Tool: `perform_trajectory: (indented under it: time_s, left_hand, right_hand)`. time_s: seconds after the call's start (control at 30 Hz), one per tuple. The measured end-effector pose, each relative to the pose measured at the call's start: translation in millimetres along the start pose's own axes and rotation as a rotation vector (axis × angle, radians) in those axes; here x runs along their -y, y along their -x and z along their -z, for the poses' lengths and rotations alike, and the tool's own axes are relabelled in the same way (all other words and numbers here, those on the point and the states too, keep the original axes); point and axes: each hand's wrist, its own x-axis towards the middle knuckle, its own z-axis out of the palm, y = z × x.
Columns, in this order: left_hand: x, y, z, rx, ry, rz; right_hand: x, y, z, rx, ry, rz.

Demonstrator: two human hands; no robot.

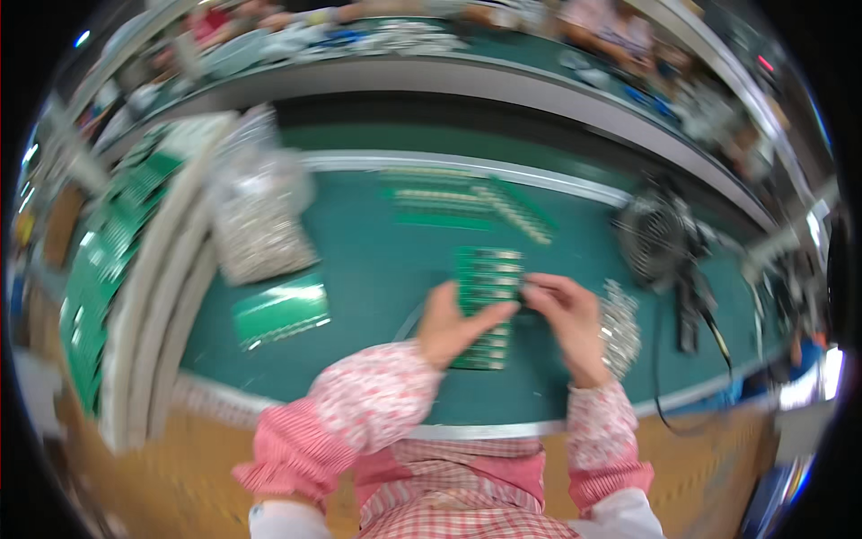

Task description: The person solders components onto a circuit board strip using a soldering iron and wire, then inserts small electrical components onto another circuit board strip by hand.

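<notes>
A green circuit board panel (480, 357) with a row of pale, metallic parts stands lengthwise in front of me. My left hand (452, 328) grips it from the left, the thumb lying across its face. At the panel's right edge, the fingers of my right hand (567, 322) are pinched together; whatever they hold is too small and blurred to make out. Just right of that hand lies a heap of small silvery parts (620, 328). Beyond the panel rest several more green boards (442, 208) with pale parts along them, one (519, 211) set at a slant.
On the left, a flat green board (281, 310) lies below a clear plastic bag (260, 216) of small parts. White foam slabs (148, 314) with many green boards (112, 247) stand at the far left. A black fan (648, 241) and cable occupy the right; people work across.
</notes>
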Motion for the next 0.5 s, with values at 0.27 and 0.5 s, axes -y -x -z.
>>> perform_trajectory:
  time_s: [0.27, 0.5]
  left_hand:
    - [-12.9, 4.2, -5.4, -0.042, 0.021, 0.077]
    - [-6.1, 4.9, -3.5, -0.016, 0.009, 0.03]
  right_hand:
    - [10.2, 7.7, -11.8, -0.03, -0.205, -0.064]
    - [5.0, 10.1, -8.2, 0.055, -0.358, -0.107]
